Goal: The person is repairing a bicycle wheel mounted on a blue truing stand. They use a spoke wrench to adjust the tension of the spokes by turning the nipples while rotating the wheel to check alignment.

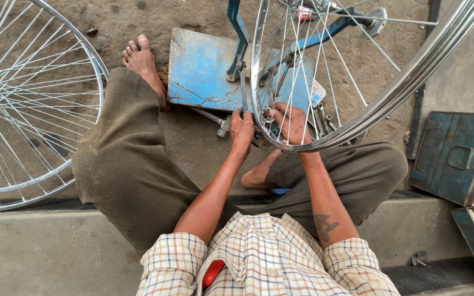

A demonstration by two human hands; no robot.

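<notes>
A shiny bicycle wheel rim (412, 74) with thin spokes stands in a blue truing stand (238, 41) in front of me. My left hand (241, 129) is closed at the bottom of the rim, outside the spokes, gripping the rim edge or a small tool; which one is hidden. My right hand (292, 121) reaches in among the spokes at the rim's lowest point, fingers curled around a spoke end. I sit with my legs bent either side of the stand.
The stand rests on a cracked blue board (201, 68) on the dirt floor. A second spoked wheel (28, 98) lies at the left. Several wrenches (322, 118) lie behind the rim. A blue metal box (455, 156) sits at the right, beside a concrete ledge (56, 246).
</notes>
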